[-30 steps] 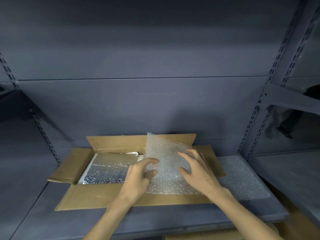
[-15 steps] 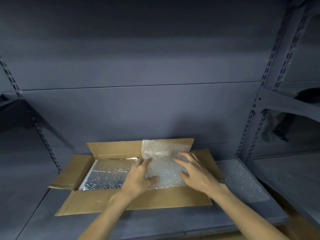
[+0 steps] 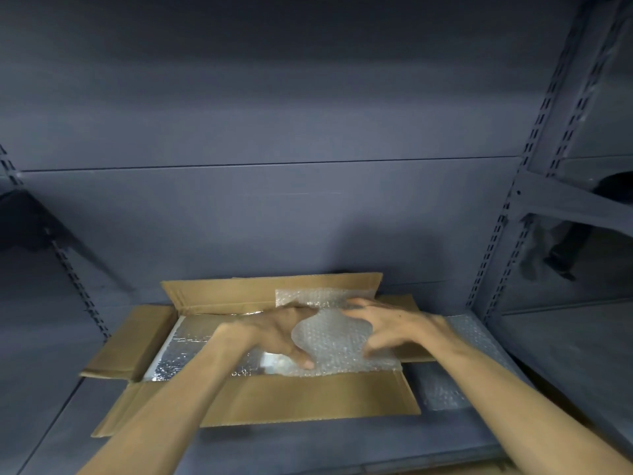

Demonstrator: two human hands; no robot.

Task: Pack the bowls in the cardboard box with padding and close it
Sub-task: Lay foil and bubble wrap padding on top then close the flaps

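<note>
- Box [image 3: 308, 402] sits open on the shelf [image 3: 308, 450], all four flaps folded out, its long axis running left to right across my view, mouth facing up
- Foil liner [image 3: 191, 354] shows in the left half of the box; no bare bowl is visible, so I cannot tell whether bowls lie under the padding
- Bubble wrap [image 3: 335, 341] covers the right half, its far edge riding up against the rear flap [image 3: 239, 296] and its near edge lying by the front wall
- My left hand [image 3: 274, 332] rests on the wrap's left edge, fingers spread and fairly straight, thumb down near the front; it looks like pressing, not gripping
- My right hand [image 3: 387, 329] is on the wrap's right side with fingers bent and splayed; motion blur keeps me from telling whether it pinches the sheet or only pushes on it
- Hands are apart, one at each side of the sheet, with bare wrap between them
- Spare wrap [image 3: 479, 347] lies on the shelf just right of the box, partly under the right flap
- My judgement: padding is mid-way, the sheet being tucked down on the right; still left are seating it flat, covering the left half if needed, then folding the four flaps shut
</note>
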